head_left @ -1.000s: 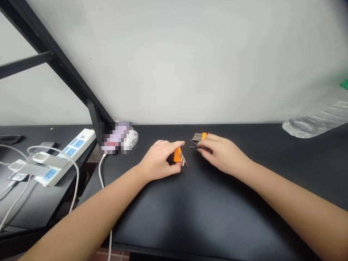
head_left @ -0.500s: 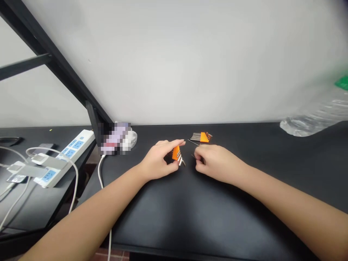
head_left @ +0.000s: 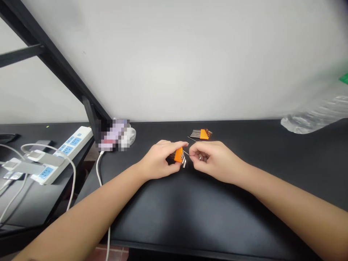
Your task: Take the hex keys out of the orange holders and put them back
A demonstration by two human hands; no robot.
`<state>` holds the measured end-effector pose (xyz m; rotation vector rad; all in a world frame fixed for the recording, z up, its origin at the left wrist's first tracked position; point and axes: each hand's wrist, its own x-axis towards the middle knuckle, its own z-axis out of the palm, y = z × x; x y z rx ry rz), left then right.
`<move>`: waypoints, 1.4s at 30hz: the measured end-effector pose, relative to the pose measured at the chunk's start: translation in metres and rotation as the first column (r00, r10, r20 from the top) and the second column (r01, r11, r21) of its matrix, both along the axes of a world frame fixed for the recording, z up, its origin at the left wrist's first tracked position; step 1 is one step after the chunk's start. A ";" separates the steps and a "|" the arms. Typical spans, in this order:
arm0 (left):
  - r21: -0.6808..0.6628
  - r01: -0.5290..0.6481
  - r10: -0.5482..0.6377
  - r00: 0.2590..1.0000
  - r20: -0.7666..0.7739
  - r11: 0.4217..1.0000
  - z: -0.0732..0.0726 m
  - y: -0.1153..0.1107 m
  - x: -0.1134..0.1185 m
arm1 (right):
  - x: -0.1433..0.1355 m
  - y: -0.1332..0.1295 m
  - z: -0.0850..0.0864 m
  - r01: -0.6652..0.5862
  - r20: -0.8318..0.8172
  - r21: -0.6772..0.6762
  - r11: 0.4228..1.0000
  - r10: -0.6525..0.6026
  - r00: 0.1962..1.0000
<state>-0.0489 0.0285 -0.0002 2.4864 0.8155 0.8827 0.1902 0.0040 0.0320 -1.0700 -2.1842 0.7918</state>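
Observation:
An orange hex key holder (head_left: 178, 154) with several metal keys in it is gripped between the thumb and fingers of my left hand (head_left: 160, 159). My right hand (head_left: 213, 157) pinches a thin hex key (head_left: 186, 153), whose tip points left at the holder; whether it has entered a hole I cannot tell. The key's short end peeks out under my right fingers. Behind the hands, a second orange holder (head_left: 204, 134) full of hex keys lies on the black table (head_left: 174, 210). Just in front of that one lies a loose thin key (head_left: 192, 139), partly hidden by my right hand.
A white power strip (head_left: 65, 154) with plugs and cables lies on the left table. A white cable (head_left: 99, 170) runs over the table's left edge. A clear plastic bottle (head_left: 307, 121) lies at the back right. A black metal frame (head_left: 62, 72) rises at the left.
My right hand has moved left, bringing the thin key up to the holder in my left hand. The holder has turned slightly and shows more of its orange face. The view has shifted a little.

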 end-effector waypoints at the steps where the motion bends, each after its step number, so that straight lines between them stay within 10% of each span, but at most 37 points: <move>1: 0.005 0.005 -0.005 1.000 -0.006 1.000 0.000 0.000 0.000 | 0.000 0.000 0.001 -0.008 -0.001 0.001 1.000 0.008 1.000; 19: -0.006 0.025 -0.025 0.999 -0.038 1.000 -0.001 0.000 -0.001 | 0.006 0.001 0.003 0.007 0.038 -0.004 1.000 -0.007 0.999; 27: -0.089 0.017 -0.017 1.000 -0.004 0.996 0.001 -0.002 0.002 | 0.005 -0.006 -0.003 0.009 0.170 0.436 0.900 -0.093 0.981; 37: -0.418 0.091 0.015 0.970 0.243 0.904 -0.005 -0.003 0.005 | -0.007 -0.008 -0.015 0.250 -0.343 0.130 0.959 -0.193 0.919; 42: -0.442 0.087 0.019 0.973 0.231 0.893 -0.005 -0.003 0.006 | -0.009 -0.006 -0.021 0.263 -0.398 0.247 0.933 -0.150 0.905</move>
